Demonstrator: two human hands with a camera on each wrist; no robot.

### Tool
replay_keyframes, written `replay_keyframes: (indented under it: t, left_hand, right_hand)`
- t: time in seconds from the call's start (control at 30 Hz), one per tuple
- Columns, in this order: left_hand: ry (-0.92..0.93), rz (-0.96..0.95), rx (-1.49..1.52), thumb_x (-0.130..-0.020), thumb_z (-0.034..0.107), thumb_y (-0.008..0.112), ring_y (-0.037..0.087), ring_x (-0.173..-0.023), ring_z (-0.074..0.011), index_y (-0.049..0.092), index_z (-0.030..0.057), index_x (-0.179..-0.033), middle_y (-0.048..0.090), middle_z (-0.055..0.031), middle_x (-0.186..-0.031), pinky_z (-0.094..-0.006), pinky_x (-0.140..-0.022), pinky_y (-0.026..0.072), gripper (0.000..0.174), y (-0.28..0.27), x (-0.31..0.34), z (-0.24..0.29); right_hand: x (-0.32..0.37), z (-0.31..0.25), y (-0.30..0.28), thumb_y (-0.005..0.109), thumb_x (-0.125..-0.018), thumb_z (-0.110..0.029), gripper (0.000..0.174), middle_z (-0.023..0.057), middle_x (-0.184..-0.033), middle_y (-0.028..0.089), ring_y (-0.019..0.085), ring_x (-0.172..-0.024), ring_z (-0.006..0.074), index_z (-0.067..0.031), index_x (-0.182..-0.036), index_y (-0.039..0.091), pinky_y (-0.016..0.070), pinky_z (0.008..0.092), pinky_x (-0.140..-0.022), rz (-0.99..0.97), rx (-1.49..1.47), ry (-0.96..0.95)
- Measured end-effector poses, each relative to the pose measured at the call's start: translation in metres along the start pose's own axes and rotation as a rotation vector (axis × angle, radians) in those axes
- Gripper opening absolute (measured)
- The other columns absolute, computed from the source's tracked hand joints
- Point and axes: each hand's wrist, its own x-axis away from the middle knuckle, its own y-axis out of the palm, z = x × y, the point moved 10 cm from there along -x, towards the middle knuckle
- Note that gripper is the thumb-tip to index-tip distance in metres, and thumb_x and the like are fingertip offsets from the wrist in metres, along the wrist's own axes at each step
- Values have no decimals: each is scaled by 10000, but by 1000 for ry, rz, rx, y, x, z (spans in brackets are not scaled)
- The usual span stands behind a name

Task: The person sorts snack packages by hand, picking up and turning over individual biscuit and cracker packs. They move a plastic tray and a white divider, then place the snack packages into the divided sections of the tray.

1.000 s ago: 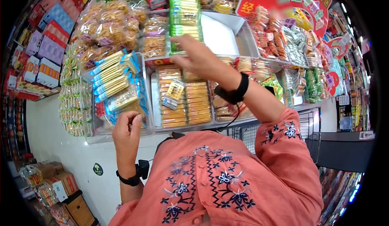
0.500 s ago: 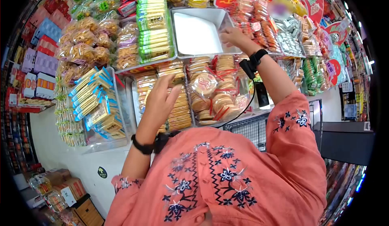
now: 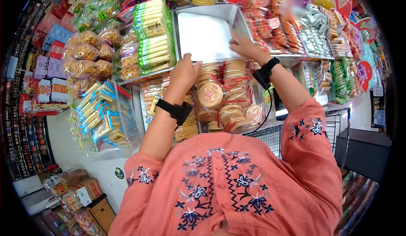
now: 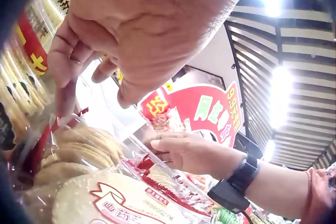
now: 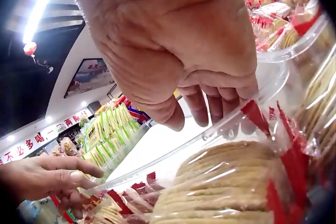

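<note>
A clear-walled bin with a bare white bottom (image 3: 205,33) lies between both hands. At its near left corner is my left hand (image 3: 184,73), fingertips right at the rim. In the right wrist view that left hand (image 5: 55,176) has its index finger stretched along the rim. My right hand (image 3: 250,50) reaches over the bin's right side, its fingers loosely bent and nothing in them. From the right wrist, the fingers (image 5: 212,100) hang down inside the rim. Bagged round flat biscuits (image 3: 210,95) with red-edged wrappers lie just below the hands.
Green-wrapped biscuit packs (image 3: 153,37) fill the compartment left of the bin. Red-wrapped snacks (image 3: 272,20) stand to the right. Blue-and-yellow packs (image 3: 98,109) lie in a clear bin at front left. A wire cart (image 3: 270,138) is near the body.
My right hand has moved right from the green packs to the bin's right side. My left hand has risen from the blue packs to the bin's near left corner. The view has shifted right.
</note>
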Motion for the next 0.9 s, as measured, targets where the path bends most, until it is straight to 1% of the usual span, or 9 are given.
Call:
replay_keyframes:
  t: [0.07, 0.17, 0.27, 0.37, 0.47, 0.6, 0.63, 0.8, 0.9]
  left_hand:
    - [-15, -29, -54, -980, 409, 606, 672, -1058, -453, 514, -87, -1368, 665, -346, -1165, -490, -953, 512, 636, 7, -4, 0]
    - [-48, -37, 0, -982, 394, 610, 728, -910, -347, 483, -81, -1399, 697, -317, -1098, -445, -820, 563, 644, 20, -14, -12]
    - [-123, -86, 327, -991, 368, 609, 722, -797, -231, 442, -73, -1437, 708, -245, -1043, -362, -647, 560, 649, 32, -21, -24]
    - [-183, -96, 639, -1002, 339, 607, 708, -804, -186, 422, -70, -1443, 685, -169, -1046, -289, -556, 514, 629, 27, -12, -11]
    - [-178, -42, 866, -1012, 315, 598, 707, -814, -201, 445, -67, -1413, 648, -146, -1117, -280, -576, 517, 574, 23, -14, -11]
    - [-87, -22, 1162, -1039, 271, 571, 699, -930, -206, 474, -31, -1386, 618, -135, -1177, -288, -672, 555, 470, 7, -22, 4]
    - [-65, -21, 1188, -1048, 269, 562, 691, -976, -207, 491, -18, -1359, 624, -128, -1167, -293, -697, 565, 429, 4, -23, 10]
    - [20, -47, 1133, -1045, 282, 566, 691, -979, -208, 512, -10, -1313, 632, -122, -1174, -306, -713, 565, 400, -12, -35, 28]
    - [-9, 13, 1001, -1036, 294, 574, 691, -987, -199, 535, 1, -1303, 643, -102, -1153, -319, -724, 563, 398, -17, -39, 12]
  right_hand:
    - [0, 5, 5, 634, -901, -302, 376, 221, -1058, 706, 666, -999, 365, 28, -1077, 677, 518, 425, -885, -24, 27, 27]
    - [-2, 14, 12, 640, -905, -310, 394, 215, -1075, 705, 664, -1004, 367, 20, -1119, 662, 515, 425, -887, -28, 16, 30]
    - [-2, 10, 15, 661, -909, -321, 425, 222, -1102, 700, 659, -1025, 381, 27, -1154, 646, 514, 428, -900, -37, 38, 46]
    - [0, -3, 14, 694, -907, -349, 470, 240, -1132, 687, 649, -1056, 396, 34, -1173, 634, 512, 429, -918, 35, -11, -81]
    - [5, -28, 10, 704, -929, -367, 528, 242, -1234, 653, 658, -1097, 358, 30, -1264, 609, 521, 411, -935, -25, 78, -40]
    - [6, -59, 14, 720, -906, -389, 570, 223, -1203, 621, 641, -1061, 381, -13, -1309, 574, 520, 436, -903, 42, 193, -182]
    - [10, -73, 10, 773, -851, -372, 550, 210, -1109, 634, 640, -1049, 381, -28, -1241, 592, 524, 454, -899, 97, 266, -196]
    - [10, -89, 5, 756, -796, -174, 434, 171, -1020, 621, 650, -973, 352, -43, -1181, 602, 550, 452, -793, 300, 516, -303]
    - [13, -100, -4, 732, -781, -113, 400, 153, -1000, 620, 656, -927, 354, -44, -1153, 604, 554, 455, -744, 410, 563, -376]
